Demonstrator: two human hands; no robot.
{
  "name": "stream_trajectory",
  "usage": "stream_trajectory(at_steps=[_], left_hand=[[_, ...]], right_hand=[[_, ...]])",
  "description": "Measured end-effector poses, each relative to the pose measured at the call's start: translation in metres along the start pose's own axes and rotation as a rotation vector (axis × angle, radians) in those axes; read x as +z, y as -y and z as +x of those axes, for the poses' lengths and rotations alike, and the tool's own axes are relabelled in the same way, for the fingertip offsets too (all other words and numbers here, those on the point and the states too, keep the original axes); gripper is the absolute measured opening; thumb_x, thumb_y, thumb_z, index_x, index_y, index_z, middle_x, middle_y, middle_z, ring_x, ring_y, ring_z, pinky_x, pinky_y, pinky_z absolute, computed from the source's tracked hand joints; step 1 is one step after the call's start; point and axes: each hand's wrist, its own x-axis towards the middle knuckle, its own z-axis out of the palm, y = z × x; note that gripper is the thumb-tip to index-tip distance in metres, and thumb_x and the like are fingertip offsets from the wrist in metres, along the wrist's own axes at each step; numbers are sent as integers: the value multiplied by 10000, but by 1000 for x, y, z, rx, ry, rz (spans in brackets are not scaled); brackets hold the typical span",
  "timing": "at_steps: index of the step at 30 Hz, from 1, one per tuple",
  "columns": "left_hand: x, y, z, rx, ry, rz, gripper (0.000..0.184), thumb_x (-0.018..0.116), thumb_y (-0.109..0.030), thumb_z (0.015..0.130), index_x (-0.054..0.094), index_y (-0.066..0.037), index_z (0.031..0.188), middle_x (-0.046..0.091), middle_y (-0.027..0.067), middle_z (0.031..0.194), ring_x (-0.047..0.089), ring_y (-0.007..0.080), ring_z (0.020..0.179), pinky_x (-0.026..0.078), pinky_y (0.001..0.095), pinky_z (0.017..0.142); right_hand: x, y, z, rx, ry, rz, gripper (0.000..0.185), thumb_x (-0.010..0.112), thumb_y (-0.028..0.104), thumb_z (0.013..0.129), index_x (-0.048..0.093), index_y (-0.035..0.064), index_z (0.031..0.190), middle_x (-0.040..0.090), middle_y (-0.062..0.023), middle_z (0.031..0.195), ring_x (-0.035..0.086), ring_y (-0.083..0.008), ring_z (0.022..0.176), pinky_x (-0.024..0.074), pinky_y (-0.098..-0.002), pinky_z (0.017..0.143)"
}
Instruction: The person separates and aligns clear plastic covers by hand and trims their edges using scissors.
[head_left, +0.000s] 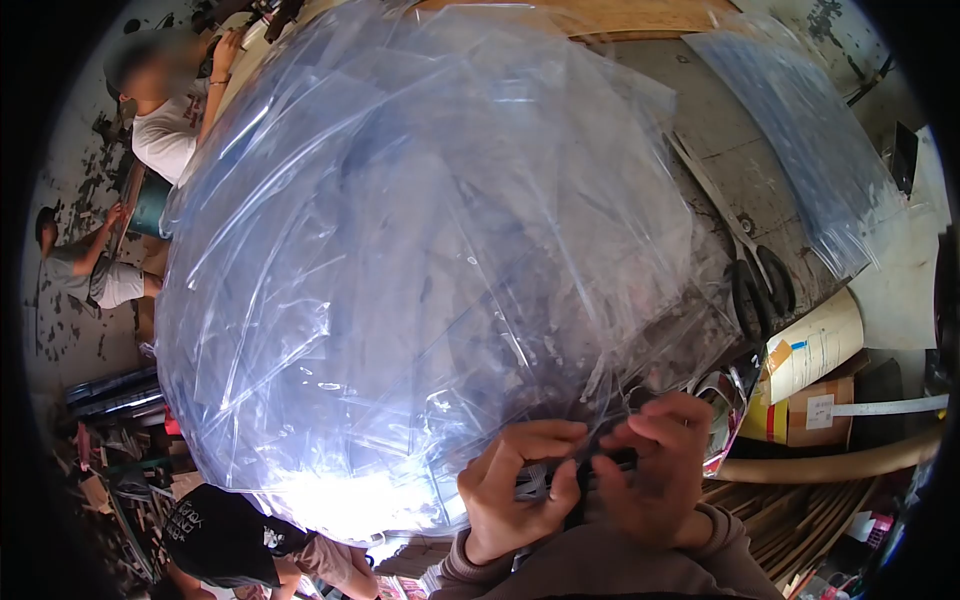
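A large pile of clear plastic sheeting (pixel 430 230) covers most of the table, crinkled and glossy with overlapping layers. At its near edge, my left hand (pixel 515 485) is closed, thumb and fingers curled in on a bit of the clear plastic sheet. Just to its right, my right hand (pixel 655 465) also has bent fingers at the edge of the plastic and is slightly blurred. The exact bit between the fingertips is hard to make out. Large scissors (pixel 745 240) with black handles lie beside the pile on the right.
A stack of clear plastic strips (pixel 810 140) lies at the back right. Below it are a paper roll (pixel 815 345), a cardboard box (pixel 815 410) and wooden strips (pixel 790 525). Two people (pixel 165 130) (pixel 90 265) are at the left; another person in a black cap (pixel 220 535) is at the lower left.
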Motion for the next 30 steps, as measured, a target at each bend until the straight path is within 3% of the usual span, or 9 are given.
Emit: stream_trajectory(at_steps=[2, 5, 9, 11, 13, 17, 19, 26, 30], left_hand=[[-2, -1, 4, 54, 29, 14, 204, 686, -10, 707, 606, -18, 895, 678, 110, 948, 673, 210, 783, 536, 272, 660], [-5, -6, 10, 143, 128, 122, 246, 738, -23, 681, 612, -39, 891, 664, 105, 1013, 670, 218, 816, 546, 282, 677], [-4, -7, 10, 207, 196, 185, 241, 765, -40, 670, 642, -52, 877, 647, 84, 1051, 664, 204, 810, 557, 283, 662], [-3, -7, 10, 236, 214, 213, 228, 763, -41, 671, 653, -52, 870, 646, 78, 1045, 662, 199, 808, 559, 277, 654], [0, -10, 9, 157, 183, 268, 223, 815, -95, 594, 684, -112, 773, 677, 31, 982, 651, 137, 767, 528, 245, 604], [1, -5, 9, 215, 183, 313, 212, 809, -84, 602, 682, -109, 769, 675, 22, 983, 648, 136, 766, 523, 241, 602], [1, -1, 9, 341, 204, 305, 209, 760, -30, 663, 658, -36, 845, 647, 68, 1028, 659, 194, 781, 547, 266, 619], [7, 0, 5, 335, 146, 372, 295, 784, -68, 662, 625, -53, 910, 640, 58, 1034, 649, 189, 788, 538, 267, 613], [8, 2, 5, 362, 127, 444, 350, 825, -128, 622, 625, -82, 906, 647, 42, 1014, 641, 173, 788, 535, 265, 619]], right_hand=[[5, 1, 5, 153, -7, 314, 550, 676, -112, 695, 455, 19, 1181, 378, -120, 1137, 536, -195, 971, 522, -275, 779], [-5, 1, 9, 256, 86, 443, 628, 664, -144, 685, 394, 23, 1226, 352, -104, 1145, 510, -173, 1018, 505, -291, 856], [-14, 2, 13, 390, 114, 585, 599, 645, -155, 707, 391, 18, 1221, 374, -93, 1136, 504, -153, 1004, 488, -301, 876], [-20, 1, 16, 589, 164, 769, 564, 628, -159, 732, 393, 10, 1217, 401, -84, 1127, 496, -144, 992, 484, -299, 860], [-23, 2, 19, 599, 182, 791, 548, 618, -157, 744, 393, 5, 1217, 409, -82, 1126, 493, -141, 990, 483, -295, 844], [-23, 2, 22, 608, 209, 779, 515, 609, -144, 763, 400, -5, 1213, 427, -74, 1108, 483, -134, 999, 478, -270, 819], [-21, 3, 21, 581, 204, 696, 496, 607, -132, 773, 409, -5, 1210, 448, -75, 1091, 492, -131, 993, 476, -264, 821], [-31, 11, 22, 722, 331, 458, 374, 601, -61, 824, 464, -11, 1169, 549, -68, 978, 563, -109, 910, 474, -253, 812], [-36, 5, 31, 798, 409, 490, 410, 635, -94, 780, 474, 2, 1144, 532, -37, 971, 527, -91, 899, 448, -239, 812]])
